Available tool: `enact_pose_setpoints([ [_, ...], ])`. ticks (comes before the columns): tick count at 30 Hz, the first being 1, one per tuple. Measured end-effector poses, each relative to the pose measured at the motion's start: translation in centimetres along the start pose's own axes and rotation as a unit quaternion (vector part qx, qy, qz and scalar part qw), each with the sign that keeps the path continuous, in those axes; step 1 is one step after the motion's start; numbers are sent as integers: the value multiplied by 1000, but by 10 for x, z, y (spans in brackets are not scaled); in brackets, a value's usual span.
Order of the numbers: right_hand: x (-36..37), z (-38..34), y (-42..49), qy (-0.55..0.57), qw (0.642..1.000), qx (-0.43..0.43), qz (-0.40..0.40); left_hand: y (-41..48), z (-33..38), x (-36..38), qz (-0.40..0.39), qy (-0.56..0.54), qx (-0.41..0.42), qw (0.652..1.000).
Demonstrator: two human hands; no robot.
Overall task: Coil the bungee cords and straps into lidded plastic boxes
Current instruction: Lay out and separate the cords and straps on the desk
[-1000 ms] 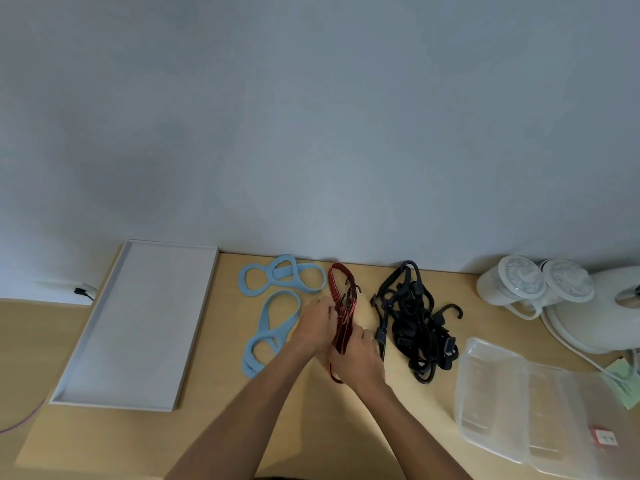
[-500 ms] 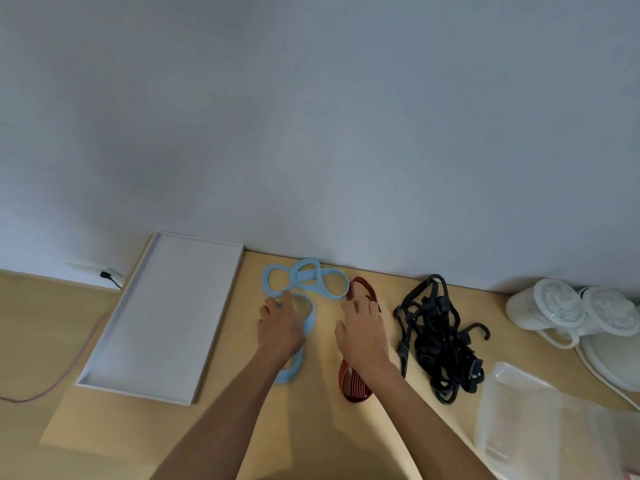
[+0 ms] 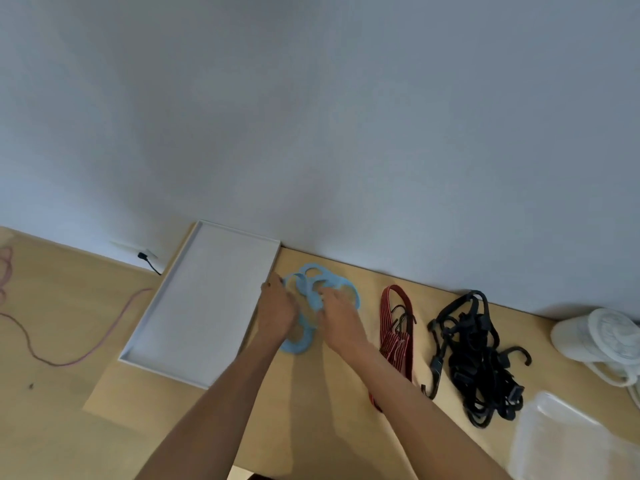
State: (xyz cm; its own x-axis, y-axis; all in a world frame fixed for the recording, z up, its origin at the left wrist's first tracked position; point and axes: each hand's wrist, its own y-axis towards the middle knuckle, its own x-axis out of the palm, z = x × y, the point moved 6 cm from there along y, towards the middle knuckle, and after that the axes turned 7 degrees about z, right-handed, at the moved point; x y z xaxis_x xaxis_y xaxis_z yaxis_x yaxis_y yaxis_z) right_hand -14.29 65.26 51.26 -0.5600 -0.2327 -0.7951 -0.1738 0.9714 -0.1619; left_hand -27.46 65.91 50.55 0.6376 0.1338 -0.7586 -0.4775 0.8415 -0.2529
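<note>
Noted white tray (image 3: 194, 306); clear plastic box (image 3: 568, 441) far right of it, contents blurred. Found black bungee cords (image 3: 474, 358) right of tray, red bungee cord (image 3: 394, 327) nearer. Gripped blue straps (image 3: 311, 297) just beside tray, left hand (image 3: 277, 311) and right hand (image 3: 341, 318) both curled round loops.

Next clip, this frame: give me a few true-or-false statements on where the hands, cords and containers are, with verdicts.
1. Both the left hand and the right hand are on the light blue straps. True.
2. The right hand holds the red bungee cord. False: it lies untouched on the table, right of that hand.
3. The black cords are inside the clear plastic box. False: they lie in a pile on the table beside it.
4. The white tray sits left of the light blue straps. True.
</note>
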Motion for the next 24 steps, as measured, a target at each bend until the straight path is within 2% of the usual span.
enact_pose_setpoints([
  [3,15,-35,1,74,996,-44,-39,12,-2,-14,23,-16,-11,1000],
  [7,23,-44,-4,80,993,-67,-50,17,-8,-18,7,-15,-13,1000],
  [10,2,-27,-11,74,996,-57,16,10,0,-15,29,38,34,998],
  [12,-23,-1,-15,37,995,-15,94,0,18,-12,64,105,110,986],
  [14,-45,34,-23,-48,988,60,135,-12,39,2,55,109,189,974],
  [16,-59,69,-36,-140,970,166,107,-27,55,23,0,78,234,969],
  [18,-62,93,-53,-195,948,248,48,-46,62,51,-116,74,222,965],
  [20,-55,108,-68,-221,933,284,-2,-70,60,82,-254,138,216,933],
  [21,-49,113,-73,-223,930,292,-20,-81,58,93,-298,168,217,914],
  [24,-33,115,-80,-186,938,290,-33,-101,49,110,-345,171,200,901],
])
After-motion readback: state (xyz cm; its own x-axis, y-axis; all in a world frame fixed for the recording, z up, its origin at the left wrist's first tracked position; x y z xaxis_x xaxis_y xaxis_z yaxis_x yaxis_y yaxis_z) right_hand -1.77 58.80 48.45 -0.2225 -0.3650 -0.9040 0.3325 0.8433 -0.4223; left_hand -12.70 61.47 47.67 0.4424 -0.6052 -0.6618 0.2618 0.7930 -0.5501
